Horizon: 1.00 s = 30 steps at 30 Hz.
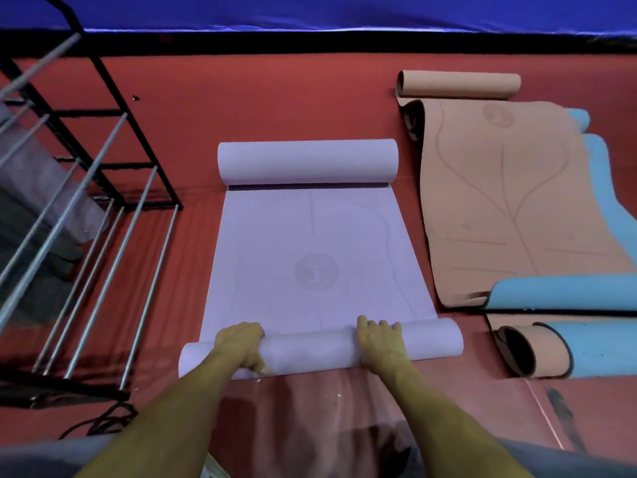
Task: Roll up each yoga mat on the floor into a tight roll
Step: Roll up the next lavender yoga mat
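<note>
No readable text, numbers or brand names anywhere; only a faint round emblem on the lilac mat [315,250], too blurred to read.

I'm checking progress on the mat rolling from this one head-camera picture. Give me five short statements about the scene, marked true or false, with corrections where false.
1. Both hands rest on the near roll of the lavender mat. True: left hand, right hand.
2. The lavender mat is fully rolled. False: a flat stretch lies between its near roll and its far roll.
3. A tan mat lies right of the lavender mat. True.
4. The metal rack stands right of the mats. False: it stands left.
5. The floor is green. False: it is red.
</note>
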Available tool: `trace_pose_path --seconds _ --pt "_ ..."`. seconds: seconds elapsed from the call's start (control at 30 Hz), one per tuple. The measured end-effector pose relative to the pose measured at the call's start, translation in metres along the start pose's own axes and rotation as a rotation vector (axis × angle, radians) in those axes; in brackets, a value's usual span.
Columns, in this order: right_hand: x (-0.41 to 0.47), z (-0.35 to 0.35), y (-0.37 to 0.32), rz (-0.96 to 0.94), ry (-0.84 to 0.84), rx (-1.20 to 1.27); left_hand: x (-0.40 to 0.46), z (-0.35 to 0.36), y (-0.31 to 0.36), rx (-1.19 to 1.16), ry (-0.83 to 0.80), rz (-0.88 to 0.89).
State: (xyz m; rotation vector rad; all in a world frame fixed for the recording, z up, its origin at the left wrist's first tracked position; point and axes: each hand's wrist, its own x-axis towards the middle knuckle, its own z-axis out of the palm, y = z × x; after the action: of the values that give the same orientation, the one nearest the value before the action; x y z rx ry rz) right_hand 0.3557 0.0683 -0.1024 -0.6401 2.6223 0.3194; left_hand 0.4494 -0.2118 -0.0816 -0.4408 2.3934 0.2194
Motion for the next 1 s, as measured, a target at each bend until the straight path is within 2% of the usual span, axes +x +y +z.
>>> trace_pose_path --seconds 0.17,0.3,0.4,0.53,0.73,0.87,1.0 --pt "0.003 -0.005 -0.008 0.029 0.162 0.021 0.001 0.006 0.000 -0.073 0.075 -0.035" --pt "0.004 -0.003 -0.010 0.011 0.148 0.026 0.002 0.006 0.006 -0.014 0.168 -0.010" --pt "0.006 -0.006 -0.006 0.016 0.175 0.078 0.003 0.010 0.004 -0.127 0.232 -0.003" --pt "0.015 -0.010 0.001 -0.028 0.111 0.082 0.008 0.000 0.002 -0.229 0.163 -0.015" --pt "0.014 -0.012 -0.005 -0.026 0.081 0.072 0.018 -0.009 0.006 -0.140 0.178 -0.003" --pt "0.016 -0.011 -0.005 -0.017 0.132 0.094 0.021 -0.013 0.003 -0.195 0.169 0.018" --pt "0.014 -0.002 -0.006 -0.002 0.254 0.117 0.018 -0.025 0.006 -0.133 0.119 0.028"
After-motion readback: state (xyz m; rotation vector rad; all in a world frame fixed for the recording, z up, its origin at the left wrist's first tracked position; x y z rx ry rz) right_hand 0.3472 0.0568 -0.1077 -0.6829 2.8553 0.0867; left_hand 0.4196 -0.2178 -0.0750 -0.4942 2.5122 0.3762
